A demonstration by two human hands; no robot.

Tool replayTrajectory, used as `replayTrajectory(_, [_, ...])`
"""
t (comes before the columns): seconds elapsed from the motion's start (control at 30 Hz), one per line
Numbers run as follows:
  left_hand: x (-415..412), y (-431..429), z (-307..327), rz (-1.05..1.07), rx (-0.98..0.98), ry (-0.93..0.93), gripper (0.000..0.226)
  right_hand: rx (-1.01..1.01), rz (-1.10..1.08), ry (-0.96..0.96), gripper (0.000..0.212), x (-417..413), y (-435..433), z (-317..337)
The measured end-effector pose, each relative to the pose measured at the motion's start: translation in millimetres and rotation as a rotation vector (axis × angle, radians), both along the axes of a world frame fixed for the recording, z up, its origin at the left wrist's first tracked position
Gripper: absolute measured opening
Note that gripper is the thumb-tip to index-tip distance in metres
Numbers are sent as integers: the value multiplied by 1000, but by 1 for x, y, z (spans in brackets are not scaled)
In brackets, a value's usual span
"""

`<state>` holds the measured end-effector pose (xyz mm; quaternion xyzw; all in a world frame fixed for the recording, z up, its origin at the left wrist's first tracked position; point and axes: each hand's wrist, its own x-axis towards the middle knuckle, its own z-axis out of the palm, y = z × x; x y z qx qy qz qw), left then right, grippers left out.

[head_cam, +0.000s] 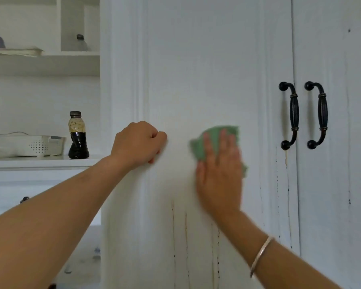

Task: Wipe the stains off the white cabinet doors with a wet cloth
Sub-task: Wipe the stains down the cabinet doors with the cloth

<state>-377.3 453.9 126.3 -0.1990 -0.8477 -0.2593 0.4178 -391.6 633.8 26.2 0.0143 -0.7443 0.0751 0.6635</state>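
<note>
Pressing the green cloth (215, 138) against the white cabinet door (196, 69) at the frame's centre, we are holding the right hand (219, 174) flat, fingers straight over it. The left hand (138, 142), curled into an empty fist, is bracing on the door just left. We are judging that the dark drip streaks (173, 226) at lower centre are calling for long, firm downward strokes, refolding to a clean face.
</note>
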Motion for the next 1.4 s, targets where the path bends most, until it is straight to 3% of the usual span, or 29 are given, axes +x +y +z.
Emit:
replayTrajectory(0.17, [5, 2, -27, 96, -152, 52, 48, 653, 69, -214, 54, 7, -17, -71])
replayTrajectory(0.23, [5, 5, -37, 58, -172, 5, 45, 719, 34, -237, 54, 10, 11, -58])
replayTrajectory(0.4, [6, 5, -40, -25, -70, -97, 40, 125, -47, -230, 60, 31, 95, -9])
replayTrajectory(0.5, [5, 7, -42, -32, -36, -107, 40, 41, -29, -201, 61, 32, 102, -20])
replayTrajectory(0.67, [8, 12, -47, 27, 13, -79, 40, -274, -83, -144, 62, 25, 73, -75])
replayTrajectory(0.93, [15, 55, -29, -16, -56, -44, 42, -371, -94, -60, 64, 20, 93, -21])
replayTrajectory(1.03, [11, 57, -33, 26, -60, 6, 42, -321, -79, -51, 63, 18, 98, -8])
replayTrajectory(1.3, [1, 56, -41, 65, -67, 93, 45, -103, -56, -134, 60, 36, 126, -53])
replayTrajectory(1.4, [3, 55, -42, 69, -54, 98, 50, -163, -15, -144, 62, 37, 126, -45])
